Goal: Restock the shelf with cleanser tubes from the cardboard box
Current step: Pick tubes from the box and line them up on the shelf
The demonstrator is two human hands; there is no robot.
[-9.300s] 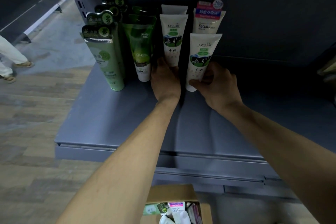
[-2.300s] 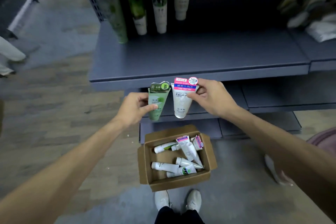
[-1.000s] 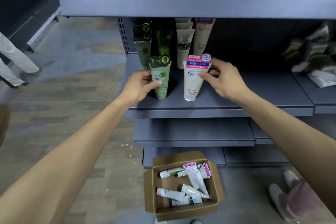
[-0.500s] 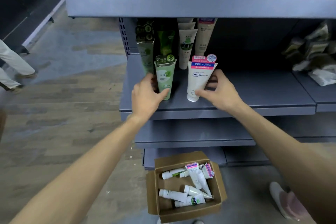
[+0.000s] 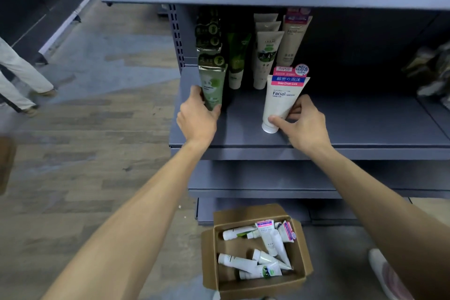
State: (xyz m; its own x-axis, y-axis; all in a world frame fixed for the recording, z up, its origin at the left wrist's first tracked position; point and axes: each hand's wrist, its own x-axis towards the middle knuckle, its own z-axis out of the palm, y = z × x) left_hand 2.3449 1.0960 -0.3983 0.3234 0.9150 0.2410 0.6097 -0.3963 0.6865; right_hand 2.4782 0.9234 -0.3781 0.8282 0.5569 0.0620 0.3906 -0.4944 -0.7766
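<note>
- Hands at the shelf (image 5: 365,134): your left hand (image 5: 197,119) grips the lower end of a green cleanser tube (image 5: 212,85), thumb on its front and fingers curled behind, the tube standing cap-down at the shelf's left side.
- Your right hand (image 5: 304,124) holds a white Facial cleanser tube (image 5: 282,102) near its cap, thumb pressed on the front and fingers wrapped round the back; the tube stands cap-down near the front edge, leaning slightly right.
- Behind the two held tubes stand rows of stocked tubes (image 5: 264,56): green ones directly behind the one in your left hand, darker green next, then white ones with a green picture, and a pink-topped Facial tube behind the one in your right hand.
- On the floor below, between your forearms, sits the open cardboard box (image 5: 258,285) with more loose tubes (image 5: 253,263) lying flat inside, white and pink-topped among them.
- At the far left, another person's legs (image 5: 19,80) in pale trousers stand on the wood-look floor (image 5: 85,153).
- Blurred packets (image 5: 431,73) lie on the shelf's far right.
</note>
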